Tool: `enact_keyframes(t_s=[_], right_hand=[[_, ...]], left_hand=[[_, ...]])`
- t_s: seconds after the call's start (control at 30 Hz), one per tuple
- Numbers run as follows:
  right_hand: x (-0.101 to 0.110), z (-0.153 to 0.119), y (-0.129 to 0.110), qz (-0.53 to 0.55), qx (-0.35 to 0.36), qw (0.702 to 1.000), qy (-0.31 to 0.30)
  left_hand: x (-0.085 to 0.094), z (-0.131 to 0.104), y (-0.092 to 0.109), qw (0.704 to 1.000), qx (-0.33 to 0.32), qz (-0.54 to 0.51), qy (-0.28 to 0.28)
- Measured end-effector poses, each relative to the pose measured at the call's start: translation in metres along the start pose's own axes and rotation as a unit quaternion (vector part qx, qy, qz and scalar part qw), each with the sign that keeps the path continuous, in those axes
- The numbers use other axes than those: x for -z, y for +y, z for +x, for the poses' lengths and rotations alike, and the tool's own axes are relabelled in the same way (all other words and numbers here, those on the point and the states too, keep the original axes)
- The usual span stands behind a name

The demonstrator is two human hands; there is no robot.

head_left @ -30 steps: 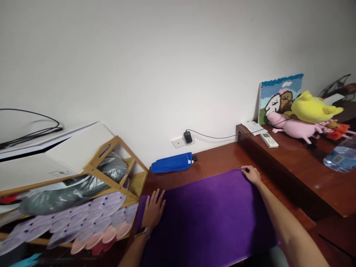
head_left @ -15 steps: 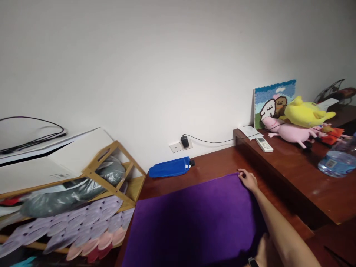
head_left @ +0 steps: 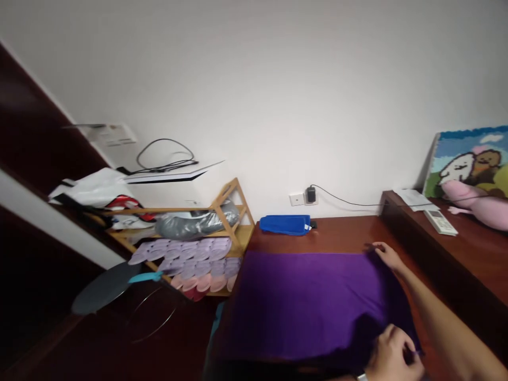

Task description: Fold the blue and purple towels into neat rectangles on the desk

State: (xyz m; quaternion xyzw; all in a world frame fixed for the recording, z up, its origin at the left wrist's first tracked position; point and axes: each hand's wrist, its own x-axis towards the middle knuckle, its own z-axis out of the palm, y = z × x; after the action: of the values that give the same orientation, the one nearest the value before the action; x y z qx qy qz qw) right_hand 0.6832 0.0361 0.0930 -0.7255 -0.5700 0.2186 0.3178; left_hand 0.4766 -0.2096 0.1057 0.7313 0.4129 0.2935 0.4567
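Observation:
A purple cloth (head_left: 309, 301) lies spread over a reddish-brown wooden table, its near left part in dark shadow. At the cloth's far right corner, my right hand (head_left: 388, 257) pinches the edge between thumb and fingers. Closer to me, my left hand (head_left: 395, 352), with a band on its wrist, has its fingers curled round the near right corner; a bit of purple shows beside the fingers. The right side of the cloth is slightly raised and wrinkled between the two hands.
Behind the cloth lies a blue pouch (head_left: 284, 224). A raised ledge at right bears a remote control (head_left: 440, 222), paper, a pink plush toy (head_left: 476, 203) and a dog picture (head_left: 468, 159). Left stands a wooden rack (head_left: 234, 233) with slippers (head_left: 198, 264), and a round dark stool (head_left: 105, 288).
The view has swung left, bringing the stool and doorway area into sight. My left hand has come out from behind my right arm and grips the near corner. The cloth's right side has lifted and wrinkled.

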Motion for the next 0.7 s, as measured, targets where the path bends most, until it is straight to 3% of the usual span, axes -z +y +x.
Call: enact_keyframes(t_s=[0.13,0.23,0.33,0.47,0.57,0.63,0.7], right_hand=[[-0.020,0.005,-0.084,-0.019,0.055,0.997,-0.049],[-0.055,0.009,-0.162,-0.031,0.109,0.989,-0.095],[-0.113,0.003,-0.247,-0.036,0.179,0.971,-0.157],[-0.220,-0.029,-0.350,-0.053,0.269,0.928,-0.251],[-0.296,-0.065,-0.395,-0.083,0.304,0.900,-0.301],[-0.334,-0.085,-0.405,-0.112,0.306,0.894,-0.307],[-0.359,-0.097,-0.402,-0.139,0.297,0.897,-0.296]], left_hand=[[0.071,-0.036,0.000,0.986,0.056,-0.112,0.106],[0.125,-0.072,-0.009,0.962,0.072,-0.199,0.171],[0.176,-0.114,-0.028,0.919,0.072,-0.284,0.265],[0.237,-0.173,-0.073,0.822,0.136,-0.351,0.427],[0.274,-0.214,-0.118,0.775,0.194,-0.307,0.518],[0.293,-0.239,-0.148,0.777,0.237,-0.192,0.551],[0.304,-0.259,-0.173,0.796,0.281,-0.037,0.536]])
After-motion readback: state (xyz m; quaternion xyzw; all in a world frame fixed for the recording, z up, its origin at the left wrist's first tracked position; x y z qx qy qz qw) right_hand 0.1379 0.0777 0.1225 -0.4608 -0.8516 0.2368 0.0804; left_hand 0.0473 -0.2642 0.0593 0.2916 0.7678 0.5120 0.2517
